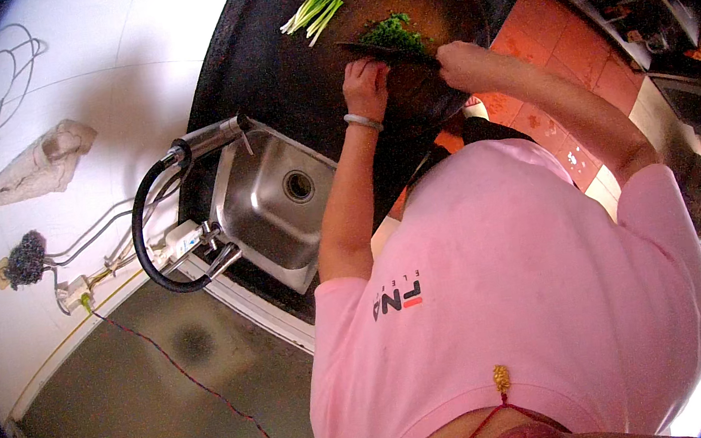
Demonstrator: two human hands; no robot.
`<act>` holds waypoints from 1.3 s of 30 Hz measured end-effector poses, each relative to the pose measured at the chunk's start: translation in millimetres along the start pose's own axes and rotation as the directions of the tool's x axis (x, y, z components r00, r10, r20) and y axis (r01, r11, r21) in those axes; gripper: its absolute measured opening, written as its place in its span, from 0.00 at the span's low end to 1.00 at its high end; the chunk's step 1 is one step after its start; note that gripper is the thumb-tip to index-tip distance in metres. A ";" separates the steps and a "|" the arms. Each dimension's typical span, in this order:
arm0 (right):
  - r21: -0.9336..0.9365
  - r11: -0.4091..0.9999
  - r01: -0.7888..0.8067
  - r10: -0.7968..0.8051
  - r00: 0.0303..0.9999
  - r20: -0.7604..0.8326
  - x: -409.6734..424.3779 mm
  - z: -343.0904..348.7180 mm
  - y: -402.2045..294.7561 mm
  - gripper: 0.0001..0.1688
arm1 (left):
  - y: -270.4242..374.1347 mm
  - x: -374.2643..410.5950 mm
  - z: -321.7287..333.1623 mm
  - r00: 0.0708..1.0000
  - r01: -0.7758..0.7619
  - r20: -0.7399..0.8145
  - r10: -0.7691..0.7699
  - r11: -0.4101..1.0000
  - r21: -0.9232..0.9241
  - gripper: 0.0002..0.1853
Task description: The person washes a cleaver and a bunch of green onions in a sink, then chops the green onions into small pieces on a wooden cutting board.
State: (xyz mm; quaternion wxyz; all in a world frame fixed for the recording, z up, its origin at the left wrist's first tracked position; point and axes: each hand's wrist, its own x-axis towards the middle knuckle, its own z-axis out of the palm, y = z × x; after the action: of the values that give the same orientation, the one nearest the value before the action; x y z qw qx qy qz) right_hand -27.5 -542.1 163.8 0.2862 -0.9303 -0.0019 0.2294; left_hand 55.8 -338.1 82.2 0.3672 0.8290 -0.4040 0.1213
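My right hand (463, 66) grips the handle end of a dark-bladed knife (370, 49). The blade points left, along the near side of a pile of finely chopped green leaves (395, 33). Just below the blade is my left hand (365, 87), its fingers bent, with a pale bangle on the wrist. Whether those fingers touch the blade or hold something cannot be made out. Beyond it, to the upper left, lies a bundle of cut spring onion stalks (312, 15), white ends to the left. All this rests on a dark worktop (268, 66) with a brownish area under the leaves.
Left of my left forearm is a stainless steel sink (268, 209) with a pull-out tap (211, 137) on a black hose. A cloth (36, 167) and a dark scrubber (26, 258) are by the white wall. Red floor tiles (565, 58) show at right.
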 end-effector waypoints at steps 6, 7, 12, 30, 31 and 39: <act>0.003 1.000 -0.008 0.009 0.992 -0.125 9.4 21.9 10.2 0.13 | 7.7 1.2 -7.4 0.999 -0.039 -0.007 0.040 0.998 0.042 0.07; 0.009 1.000 -0.006 0.008 0.992 -0.126 10.0 23.5 11.7 0.13 | 8.8 0.5 -8.4 0.999 -0.049 -0.013 0.050 0.998 0.050 0.07; 0.006 1.000 -0.016 0.016 0.995 -0.102 7.6 17.0 8.9 0.13 | 7.5 -2.4 -6.6 0.999 -0.036 0.005 0.035 0.999 0.036 0.08; -0.010 0.999 -0.036 0.035 0.999 -0.035 -3.9 6.5 4.9 0.13 | -0.2 -6.6 0.2 0.999 -0.026 -0.037 0.026 1.000 0.018 0.05; -0.004 1.000 -0.009 0.009 1.000 -0.009 -4.2 5.9 5.5 0.13 | 0.2 -6.5 0.5 0.999 -0.027 -0.045 0.027 1.000 0.011 0.05; -0.010 0.998 -0.063 0.063 0.997 -0.042 10.1 26.7 6.8 0.13 | 4.9 -5.5 -6.2 1.000 -0.008 -0.008 0.009 0.998 0.056 0.06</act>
State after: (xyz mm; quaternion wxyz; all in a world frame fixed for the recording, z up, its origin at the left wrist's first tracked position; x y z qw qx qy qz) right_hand -30.8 -532.2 136.4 0.2735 -0.9361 0.0319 0.2188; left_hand 49.2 -332.5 86.2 0.3451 0.8366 -0.4025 0.1375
